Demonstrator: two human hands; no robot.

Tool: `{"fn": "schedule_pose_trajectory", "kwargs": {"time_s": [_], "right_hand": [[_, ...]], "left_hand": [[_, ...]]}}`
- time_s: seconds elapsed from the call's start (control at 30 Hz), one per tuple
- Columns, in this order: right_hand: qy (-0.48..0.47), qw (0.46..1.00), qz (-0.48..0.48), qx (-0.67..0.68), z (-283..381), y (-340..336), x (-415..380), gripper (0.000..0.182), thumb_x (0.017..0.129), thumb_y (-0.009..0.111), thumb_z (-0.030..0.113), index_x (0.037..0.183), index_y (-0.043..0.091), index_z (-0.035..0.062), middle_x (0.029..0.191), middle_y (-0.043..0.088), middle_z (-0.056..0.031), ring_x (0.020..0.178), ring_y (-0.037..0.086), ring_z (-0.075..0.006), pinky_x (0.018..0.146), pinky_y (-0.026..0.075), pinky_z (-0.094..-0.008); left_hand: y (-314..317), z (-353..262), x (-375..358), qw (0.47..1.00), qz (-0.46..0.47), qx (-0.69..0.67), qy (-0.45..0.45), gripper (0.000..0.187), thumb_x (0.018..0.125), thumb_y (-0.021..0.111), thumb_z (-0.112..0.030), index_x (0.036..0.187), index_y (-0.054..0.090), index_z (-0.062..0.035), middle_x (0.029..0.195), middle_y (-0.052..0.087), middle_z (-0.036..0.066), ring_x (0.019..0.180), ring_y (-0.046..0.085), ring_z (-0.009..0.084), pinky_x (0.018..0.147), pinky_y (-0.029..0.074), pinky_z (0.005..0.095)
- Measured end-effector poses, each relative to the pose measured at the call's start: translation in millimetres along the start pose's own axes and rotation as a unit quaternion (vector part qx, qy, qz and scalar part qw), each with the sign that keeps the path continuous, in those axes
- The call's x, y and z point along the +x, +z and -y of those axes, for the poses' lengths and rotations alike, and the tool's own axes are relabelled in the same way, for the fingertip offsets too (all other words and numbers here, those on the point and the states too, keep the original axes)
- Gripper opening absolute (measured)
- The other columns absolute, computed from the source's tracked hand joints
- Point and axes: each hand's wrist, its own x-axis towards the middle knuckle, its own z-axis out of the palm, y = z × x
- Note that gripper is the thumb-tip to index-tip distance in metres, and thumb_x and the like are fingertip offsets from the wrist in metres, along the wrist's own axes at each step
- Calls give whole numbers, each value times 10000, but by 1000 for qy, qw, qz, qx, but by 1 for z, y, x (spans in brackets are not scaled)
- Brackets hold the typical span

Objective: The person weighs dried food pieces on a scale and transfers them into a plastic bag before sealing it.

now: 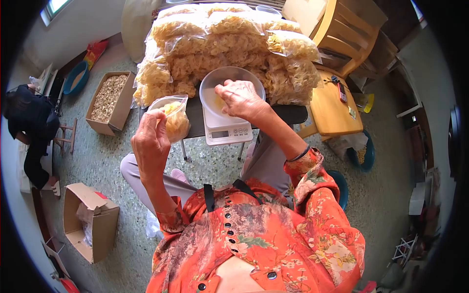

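My left hand (152, 141) pinches the rim of a clear plastic bag (177, 124), which is partly filled with yellowish dried pieces and stands open at the top. Over a translucent bowl (256, 83), my right hand (239, 100) has its fingers curled together; what they hold, if anything, is hidden. A little yellowish material shows at the bottom of the bowl, beside the hand. The bowl rests on a white digital scale (228, 136) at the near edge of a dark table (196, 117). The scale's display is too small to read.
Filled bags (220, 46) are stacked behind the bowl. To the right, a wooden chair (337, 115) carries a small red device (342, 93). Cardboard boxes (125, 100) stand on the left floor. A person in dark clothes (31, 115) is at the far left.
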Motion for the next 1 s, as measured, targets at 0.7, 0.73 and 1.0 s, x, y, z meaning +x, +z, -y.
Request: {"fn": "schedule_pose_trajectory", "kwargs": {"time_s": [0.7,0.73,1.0], "right_hand": [[-64,982,-139,110,-38,-5,3,172,792,650,41,954,668,98,840,692,-113,856,681,-325,782,544,-420],[-58,987,-112,97,-41,-8,-1,207,784,653,45,981,662,108,864,698,-100,892,678,-319,801,540,-422],[-79,995,-52,21,-36,1,-13,180,798,626,81,973,666,74,972,706,-147,959,692,-354,765,558,-444]], "left_hand": [[-8,-8,6,997,27,70,5,68,896,681,-31,939,633,-55,880,651,142,777,654,378,643,512,428],[-7,-6,6,998,26,65,9,71,893,687,-32,944,643,-51,891,661,140,786,664,370,653,522,419],[-5,-4,7,997,29,65,-5,94,885,708,-23,969,669,-38,921,691,134,810,690,350,681,549,397]]}}
